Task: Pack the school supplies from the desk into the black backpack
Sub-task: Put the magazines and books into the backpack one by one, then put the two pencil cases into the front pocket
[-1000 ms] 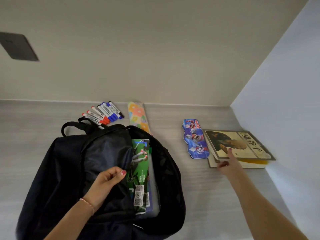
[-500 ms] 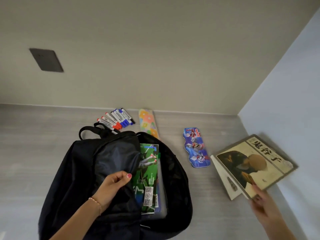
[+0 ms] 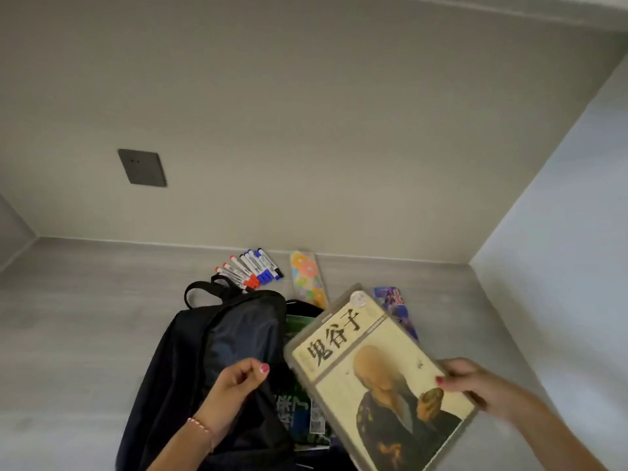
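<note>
The right hand [image 3: 475,385] pinches a yellowed book [image 3: 377,379] in its fingers above the open backpack [image 3: 204,351], whose flap the left hand [image 3: 234,385] grips.

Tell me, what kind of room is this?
Probably a study nook at home or in a dorm: a grey desk set into a walled alcove, a wall plate above it, and markers, a book and a backpack being packed.
</note>
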